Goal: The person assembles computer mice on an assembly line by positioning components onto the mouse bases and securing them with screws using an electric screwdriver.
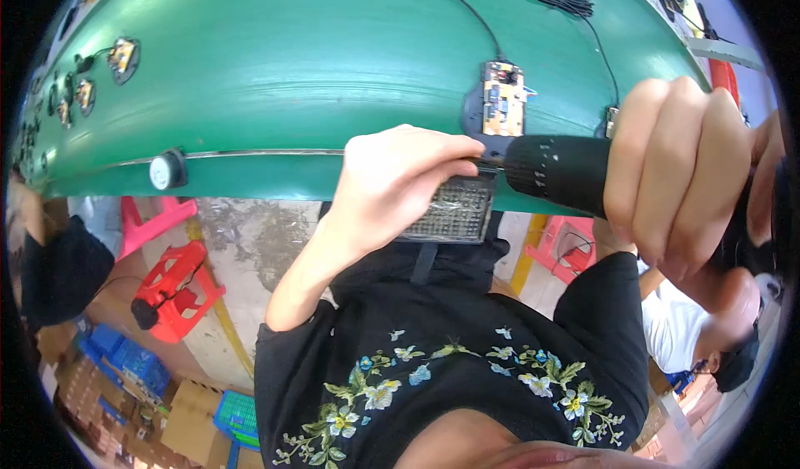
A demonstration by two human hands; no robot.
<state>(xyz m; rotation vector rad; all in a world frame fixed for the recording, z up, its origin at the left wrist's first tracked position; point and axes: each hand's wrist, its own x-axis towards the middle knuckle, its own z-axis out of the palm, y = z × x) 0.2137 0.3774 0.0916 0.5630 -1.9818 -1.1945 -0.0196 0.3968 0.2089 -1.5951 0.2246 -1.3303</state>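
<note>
My right hand [679,173] is wrapped around a thick black electric screwdriver [554,169], which lies level with its narrow end toward my left hand. My left hand [392,181] has thumb and forefinger pressed together at that end; whatever is between the fingertips is too small or hidden to make out. Below the left fingers sits a shallow clear-and-dark tray [458,210] with a grid-like surface, partly covered by the hand. Just beyond the fingertips, a tan circuit board [503,98] with small components rests in a dark rounded housing, its black cable running away to the far side.
The green conveyor surface [292,60] spans the front, with a metal strip along its near edge. More boards [125,59] lie at left, and a coiled black cable [562,0] at far right. A round white-faced knob [167,170] sits at the near edge. Red stools [177,290] and co-workers flank me.
</note>
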